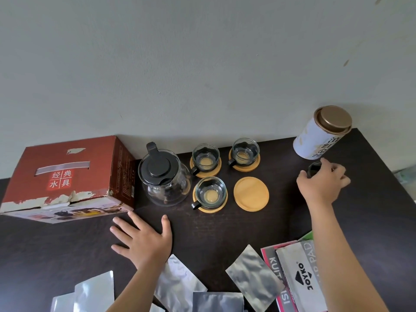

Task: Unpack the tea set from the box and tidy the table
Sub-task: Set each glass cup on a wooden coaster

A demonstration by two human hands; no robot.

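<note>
Three cups [205, 156] on coasters on dark worktop [225, 226] against pale wall [202, 64], left grip [144, 239] spread flat, right grip [322, 183] curled round fourth cup [314, 168].

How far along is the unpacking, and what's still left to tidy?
Mostly unpacked: the glass teapot and three cups on coasters stand beside the closed red box. In hand: the right hand has its grip on a fourth cup near the white tin; the bare coaster awaits it. The left hand rests flat on the table. Left: foil pouches and booklets at the near edge.
</note>
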